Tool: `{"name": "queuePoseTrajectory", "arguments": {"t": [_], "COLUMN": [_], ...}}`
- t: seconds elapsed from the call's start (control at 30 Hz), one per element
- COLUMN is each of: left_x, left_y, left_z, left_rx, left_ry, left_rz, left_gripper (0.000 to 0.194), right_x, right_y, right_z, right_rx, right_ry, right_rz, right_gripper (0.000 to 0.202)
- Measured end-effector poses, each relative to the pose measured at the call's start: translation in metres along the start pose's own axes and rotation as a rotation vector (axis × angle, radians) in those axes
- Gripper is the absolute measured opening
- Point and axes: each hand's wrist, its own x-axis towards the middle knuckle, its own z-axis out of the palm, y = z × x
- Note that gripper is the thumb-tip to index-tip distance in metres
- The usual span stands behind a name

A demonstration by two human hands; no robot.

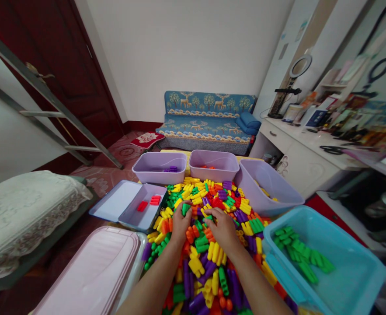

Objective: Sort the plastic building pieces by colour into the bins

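A large pile of plastic pieces [196, 265] in yellow, green, purple, orange and red covers the table. Over its middle, my left hand [181, 221] is closed round a green piece [186, 208]. To its right, my right hand [221, 225] has its fingers bent down at the pile, touching a small green piece [208, 218]. Several green pieces [302, 253] lie in the blue bin [350, 267] at the right. Red pieces [142, 206] lie in the shallow tray [132, 218] at the left.
Three lilac bins, the left [159, 177], middle [213, 175] and right [268, 197], stand along the pile's far side with a few pieces inside. A pink lid [91, 271] lies at the near left. A blue sofa [209, 122] is beyond.
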Motion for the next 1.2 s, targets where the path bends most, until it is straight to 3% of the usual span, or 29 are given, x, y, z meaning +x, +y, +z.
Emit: {"name": "queuePoseTrajectory", "arguments": {"t": [0.1, 0.2, 0.33, 0.47, 0.53, 0.6, 0.67, 0.77, 0.93, 1.03, 1.2], "left_x": [0.0, -0.001, 0.0, -0.001, -0.003, -0.004, -0.005, -0.004, -0.004, -0.005, -0.004], "left_y": [0.0, 0.001, 0.001, 0.002, 0.003, 0.005, 0.006, 0.008, 0.007, 0.006, 0.004], "left_z": [0.0, 0.001, 0.0, 0.0, 0.0, 0.0, 0.0, 0.0, 0.002, 0.002, 0.002], "left_rx": [-0.01, -0.017, -0.025, -0.032, -0.037, -0.042, -0.048, -0.064, -0.062, -0.038, -0.026], "left_ry": [0.003, 0.013, 0.018, 0.019, 0.018, 0.019, 0.019, 0.017, 0.025, 0.027, 0.035], "left_rz": [-0.009, -0.011, -0.008, -0.015, -0.023, -0.024, -0.017, -0.006, -0.031, -0.039, -0.018], "left_gripper": [0.021, 0.021, 0.02, 0.021, 0.021, 0.021, 0.021, 0.021, 0.022, 0.023, 0.022], "right_x": [0.001, 0.003, -0.003, -0.02, -0.026, -0.028, -0.027, -0.02, -0.008, -0.003, -0.002], "right_y": [-0.006, -0.015, -0.026, -0.039, -0.047, -0.054, -0.057, -0.05, -0.021, -0.008, -0.001], "right_z": [-0.01, -0.018, -0.024, -0.024, -0.023, -0.021, -0.019, -0.015, -0.014, -0.016, -0.021], "right_rx": [-0.136, -0.185, -0.073, -0.121, -0.25, -0.384, -0.464, -0.449, -0.303, 0.012, 0.719], "right_ry": [-0.136, -0.099, -0.065, -0.294, -0.389, -0.452, -0.469, -0.333, -0.052, 0.061, 0.112], "right_rz": [-0.005, 0.012, 0.057, 0.1, 0.075, 0.046, 0.023, 0.055, 0.249, 0.331, 0.5], "right_gripper": [0.03, 0.031, 0.028, 0.021, 0.03, 0.041, 0.036, 0.024, 0.032, 0.037, 0.04]}}
